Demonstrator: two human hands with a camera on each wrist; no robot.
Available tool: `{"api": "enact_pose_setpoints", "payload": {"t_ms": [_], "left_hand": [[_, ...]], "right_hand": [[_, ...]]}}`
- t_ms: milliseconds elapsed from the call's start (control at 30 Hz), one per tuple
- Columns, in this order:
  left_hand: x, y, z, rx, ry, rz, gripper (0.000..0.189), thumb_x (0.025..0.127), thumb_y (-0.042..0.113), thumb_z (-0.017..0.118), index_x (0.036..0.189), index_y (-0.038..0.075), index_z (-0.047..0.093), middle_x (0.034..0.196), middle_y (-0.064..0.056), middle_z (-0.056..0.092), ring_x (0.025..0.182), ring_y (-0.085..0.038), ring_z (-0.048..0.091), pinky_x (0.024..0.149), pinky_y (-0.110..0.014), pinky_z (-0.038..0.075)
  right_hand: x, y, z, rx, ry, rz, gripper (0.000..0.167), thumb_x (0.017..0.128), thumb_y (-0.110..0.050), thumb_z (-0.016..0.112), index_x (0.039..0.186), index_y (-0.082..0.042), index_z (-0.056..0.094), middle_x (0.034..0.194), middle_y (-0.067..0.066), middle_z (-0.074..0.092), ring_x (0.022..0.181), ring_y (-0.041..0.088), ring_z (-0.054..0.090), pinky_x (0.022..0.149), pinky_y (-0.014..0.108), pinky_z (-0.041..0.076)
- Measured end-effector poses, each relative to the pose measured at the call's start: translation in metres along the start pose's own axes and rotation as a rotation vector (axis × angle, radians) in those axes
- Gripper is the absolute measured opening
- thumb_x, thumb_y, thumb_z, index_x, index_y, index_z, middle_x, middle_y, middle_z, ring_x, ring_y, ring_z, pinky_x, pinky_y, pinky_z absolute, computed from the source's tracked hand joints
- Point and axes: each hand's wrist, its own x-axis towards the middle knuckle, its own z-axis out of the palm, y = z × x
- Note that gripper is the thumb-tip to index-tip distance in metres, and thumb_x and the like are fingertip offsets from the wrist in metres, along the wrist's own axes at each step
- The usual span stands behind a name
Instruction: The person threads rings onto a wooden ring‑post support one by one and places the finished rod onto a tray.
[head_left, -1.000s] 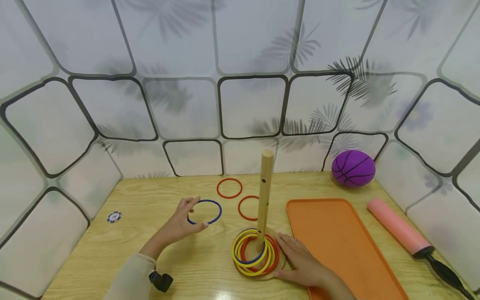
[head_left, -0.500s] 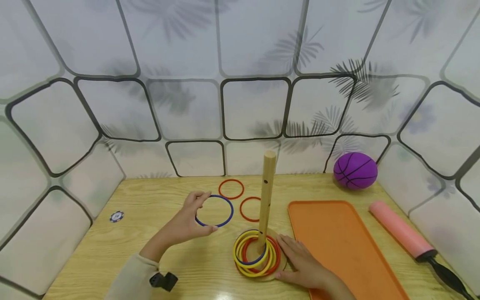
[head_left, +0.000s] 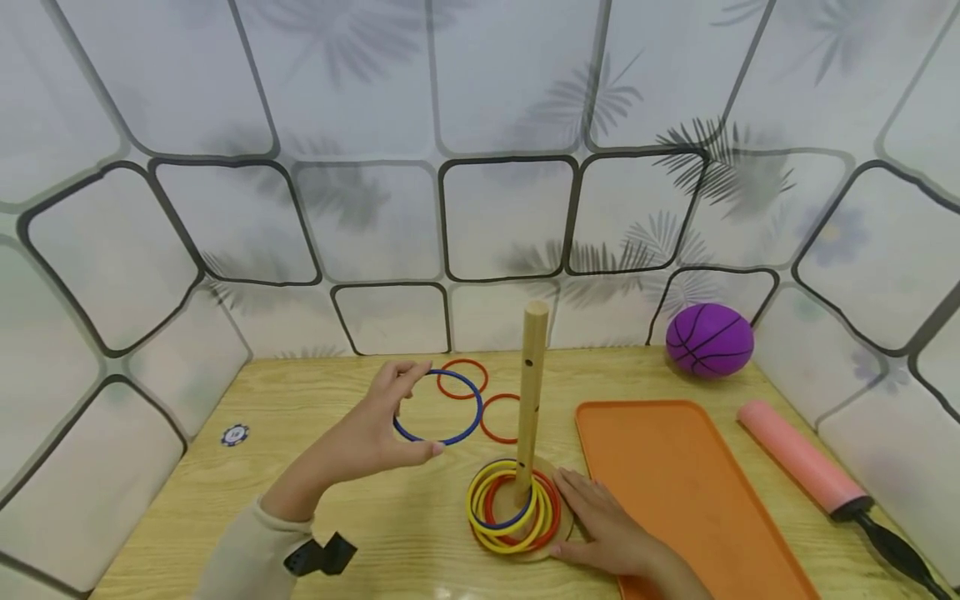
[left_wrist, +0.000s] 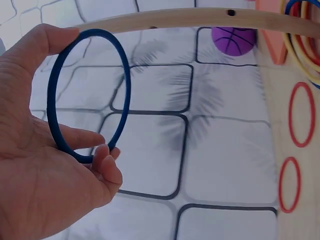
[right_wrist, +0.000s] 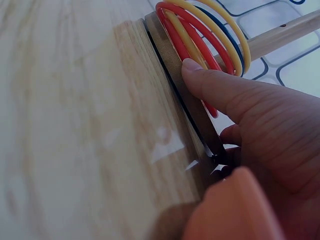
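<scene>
My left hand (head_left: 375,425) pinches a blue ring (left_wrist: 126,82) at its left side, thumb on one edge and fingers on the other. The ring is up in the air, left of a tall wooden post (head_left: 530,383). That post stands upright on a round wooden base (right_wrist: 192,100). Around its foot lie several yellow, red and blue rings (head_left: 556,500), loosely stacked. My right hand (head_left: 600,525) holds the base's right edge, the thumb (right_wrist: 200,77) pressed on its rim and the fingers farther along it.
Two red rings (head_left: 462,397) (head_left: 486,417) lie behind the post. An orange tray (head_left: 660,467) is under my right forearm. Farther right are a purple ball (head_left: 708,340) and a pink pump (head_left: 798,458). A poker chip (head_left: 235,435) lies at the left.
My left hand has raised the blue ring and carried it to the right, closer to the post. My right hand stays on the base.
</scene>
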Motion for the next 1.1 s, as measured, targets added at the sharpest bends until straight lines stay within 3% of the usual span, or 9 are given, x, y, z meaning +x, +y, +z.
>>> {"api": "enact_pose_setpoints", "payload": {"t_ms": [167, 200, 267, 400, 500, 733, 900, 1000, 1100], "left_hand": [[0.001, 0.017, -0.011, 0.044, 0.024, 0.012, 0.091, 0.077, 0.028, 0.077, 0.150, 0.008, 0.026, 0.139, -0.014, 0.027, 0.117, -0.035, 0.041, 0.085, -0.045, 0.045], [0.001, 0.020, -0.013, 0.046, 0.025, 0.013, 0.091, 0.078, 0.028, 0.076, 0.150, 0.008, 0.025, 0.139, -0.014, 0.027, 0.117, -0.035, 0.040, 0.085, -0.046, 0.044], [0.002, 0.026, -0.018, 0.051, 0.028, 0.011, 0.090, 0.078, 0.028, 0.076, 0.150, 0.009, 0.024, 0.140, -0.014, 0.025, 0.117, -0.035, 0.039, 0.085, -0.047, 0.044], [0.002, 0.038, -0.028, 0.044, 0.023, 0.022, 0.090, 0.080, 0.026, 0.075, 0.151, 0.008, 0.022, 0.141, -0.014, 0.024, 0.118, -0.034, 0.037, 0.086, -0.048, 0.043], [0.002, 0.046, -0.037, 0.048, 0.014, 0.037, 0.090, 0.081, 0.024, 0.074, 0.151, 0.009, 0.019, 0.140, -0.012, 0.023, 0.114, -0.031, 0.034, 0.082, -0.043, 0.041], [0.002, 0.063, -0.054, 0.055, 0.032, 0.101, 0.086, 0.081, 0.018, 0.072, 0.151, 0.010, 0.023, 0.138, -0.011, 0.028, 0.104, -0.027, 0.037, 0.078, -0.040, 0.039], [0.004, 0.076, -0.061, 0.064, 0.053, 0.155, 0.085, 0.081, 0.016, 0.072, 0.151, 0.012, 0.024, 0.135, -0.009, 0.031, 0.098, -0.024, 0.038, 0.075, -0.039, 0.038], [0.007, 0.085, -0.061, 0.044, 0.063, 0.169, 0.084, 0.080, 0.016, 0.072, 0.151, 0.013, 0.026, 0.136, -0.010, 0.031, 0.098, -0.024, 0.039, 0.074, -0.039, 0.038], [0.011, 0.094, -0.058, 0.013, 0.080, 0.161, 0.083, 0.079, 0.016, 0.072, 0.150, 0.013, 0.029, 0.136, -0.009, 0.032, 0.098, -0.024, 0.039, 0.075, -0.038, 0.038]], "right_hand": [[0.000, 0.001, 0.001, 0.007, 0.013, -0.012, 0.090, 0.084, -0.051, 0.065, 0.146, 0.003, 0.029, 0.148, 0.026, 0.028, 0.136, 0.044, 0.023, 0.107, 0.017, -0.009], [0.000, 0.001, 0.001, 0.008, 0.013, -0.011, 0.090, 0.084, -0.051, 0.065, 0.146, 0.003, 0.029, 0.149, 0.026, 0.028, 0.136, 0.044, 0.023, 0.106, 0.016, -0.010], [0.000, 0.001, 0.000, 0.013, 0.007, -0.004, 0.090, 0.083, -0.051, 0.065, 0.146, 0.002, 0.029, 0.149, 0.025, 0.027, 0.136, 0.044, 0.022, 0.110, 0.024, -0.008], [0.000, 0.000, -0.001, 0.018, -0.007, 0.008, 0.091, 0.083, -0.051, 0.065, 0.147, 0.002, 0.028, 0.149, 0.025, 0.027, 0.137, 0.043, 0.022, 0.108, 0.054, 0.006], [0.000, 0.000, -0.001, 0.017, -0.005, 0.002, 0.090, 0.083, -0.051, 0.066, 0.146, 0.002, 0.029, 0.149, 0.025, 0.027, 0.136, 0.044, 0.022, 0.104, 0.060, 0.009], [-0.001, 0.001, 0.000, 0.017, 0.005, -0.002, 0.089, 0.084, -0.051, 0.065, 0.146, 0.002, 0.029, 0.149, 0.025, 0.027, 0.137, 0.043, 0.022, 0.110, 0.046, 0.004], [0.000, 0.001, 0.000, 0.023, 0.003, -0.003, 0.090, 0.084, -0.051, 0.065, 0.147, 0.002, 0.029, 0.149, 0.025, 0.027, 0.137, 0.044, 0.022, 0.109, 0.048, 0.004], [0.000, 0.002, 0.001, 0.026, 0.001, -0.006, 0.090, 0.084, -0.051, 0.065, 0.147, 0.002, 0.029, 0.149, 0.025, 0.027, 0.137, 0.044, 0.022, 0.111, 0.032, -0.005], [0.000, 0.002, 0.002, 0.027, 0.006, -0.015, 0.090, 0.084, -0.050, 0.065, 0.146, 0.003, 0.029, 0.148, 0.026, 0.027, 0.136, 0.045, 0.021, 0.104, 0.014, -0.011]]}}
